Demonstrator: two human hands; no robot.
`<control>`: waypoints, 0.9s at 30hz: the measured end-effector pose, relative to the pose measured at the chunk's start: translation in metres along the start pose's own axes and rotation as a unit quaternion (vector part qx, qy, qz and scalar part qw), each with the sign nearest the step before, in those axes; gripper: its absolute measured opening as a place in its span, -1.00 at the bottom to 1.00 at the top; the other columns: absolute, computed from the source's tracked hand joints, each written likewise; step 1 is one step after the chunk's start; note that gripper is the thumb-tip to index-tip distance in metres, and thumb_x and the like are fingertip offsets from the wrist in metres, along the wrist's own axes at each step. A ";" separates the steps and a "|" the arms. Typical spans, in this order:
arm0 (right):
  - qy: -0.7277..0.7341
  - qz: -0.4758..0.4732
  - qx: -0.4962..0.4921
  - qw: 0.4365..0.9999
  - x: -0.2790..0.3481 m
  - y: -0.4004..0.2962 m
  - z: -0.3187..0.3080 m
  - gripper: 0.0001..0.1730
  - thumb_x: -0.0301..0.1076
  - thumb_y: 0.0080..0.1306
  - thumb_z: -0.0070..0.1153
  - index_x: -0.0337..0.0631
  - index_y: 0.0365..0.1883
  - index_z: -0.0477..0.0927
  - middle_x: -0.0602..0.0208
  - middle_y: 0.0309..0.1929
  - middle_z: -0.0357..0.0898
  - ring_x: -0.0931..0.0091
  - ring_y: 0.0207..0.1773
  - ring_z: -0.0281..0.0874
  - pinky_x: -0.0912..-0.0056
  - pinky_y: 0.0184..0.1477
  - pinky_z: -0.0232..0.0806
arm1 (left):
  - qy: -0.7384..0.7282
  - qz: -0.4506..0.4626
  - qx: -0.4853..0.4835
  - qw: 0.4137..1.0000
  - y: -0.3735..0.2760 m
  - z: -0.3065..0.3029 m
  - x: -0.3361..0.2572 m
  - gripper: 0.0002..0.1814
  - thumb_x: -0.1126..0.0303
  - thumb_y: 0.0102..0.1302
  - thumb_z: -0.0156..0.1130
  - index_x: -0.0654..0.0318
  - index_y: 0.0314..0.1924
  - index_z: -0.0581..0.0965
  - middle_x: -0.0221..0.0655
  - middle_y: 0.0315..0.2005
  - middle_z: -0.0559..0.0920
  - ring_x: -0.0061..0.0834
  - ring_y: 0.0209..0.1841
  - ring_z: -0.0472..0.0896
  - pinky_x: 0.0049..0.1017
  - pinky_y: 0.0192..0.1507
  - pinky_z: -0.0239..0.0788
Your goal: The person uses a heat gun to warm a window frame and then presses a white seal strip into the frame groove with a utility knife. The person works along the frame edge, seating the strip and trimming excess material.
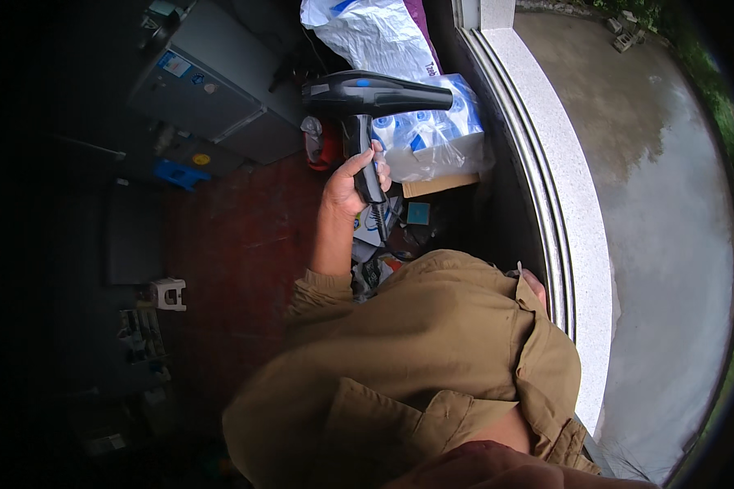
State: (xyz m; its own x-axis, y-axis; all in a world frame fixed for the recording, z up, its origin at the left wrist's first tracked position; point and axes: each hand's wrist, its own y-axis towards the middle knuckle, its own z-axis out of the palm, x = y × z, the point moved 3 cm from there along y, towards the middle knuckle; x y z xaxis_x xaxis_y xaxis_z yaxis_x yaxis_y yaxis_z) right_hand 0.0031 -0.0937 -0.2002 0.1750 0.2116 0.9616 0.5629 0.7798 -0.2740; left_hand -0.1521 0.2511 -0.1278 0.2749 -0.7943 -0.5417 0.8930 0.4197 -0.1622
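Note:
My left hand (350, 182) is closed around the handle of a black hair dryer (373, 95), held up with its nozzle to the right. A blue mark shows on the dryer's barrel. From the bottom of the handle a ribbed cord guard (380, 223) hangs down. Behind the dryer is a plastic-wrapped pack (449, 143) with blue and white printing. Only a little skin of what looks like my right hand (534, 287) shows beside the window frame. The brown shirt (428, 330) hides the rest, so its grip cannot be made out.
A window track and pale sill (578, 202) run along the right, with wet concrete (660, 244) outside. A white plastic bag (379, 36) lies at the top. Left are a grey refrigerator (196, 91), a blue stool (180, 173) and a white stool (170, 294) on the red floor (244, 244).

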 end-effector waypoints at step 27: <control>-0.104 -0.307 0.046 0.945 0.162 0.087 0.112 -0.30 -0.68 -0.01 -0.11 -0.28 0.21 0.35 0.20 -0.23 0.29 0.35 -0.11 0.27 0.40 0.03 0.19 | 0.099 0.095 0.121 0.983 0.048 0.072 0.053 -0.31 0.17 0.07 0.38 0.10 0.17 0.29 -0.25 0.25 0.23 -0.18 0.31 0.16 -0.09 0.31 0.04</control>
State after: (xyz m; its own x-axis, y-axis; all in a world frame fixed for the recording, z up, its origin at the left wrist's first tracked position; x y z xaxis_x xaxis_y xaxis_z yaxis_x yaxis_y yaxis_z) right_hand -0.0102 0.0742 -0.0663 -0.3296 -0.1929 0.9242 0.4319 0.8397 0.3293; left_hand -0.0686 0.1974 -0.1048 0.3922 -0.6008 -0.6966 0.8973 0.4166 0.1459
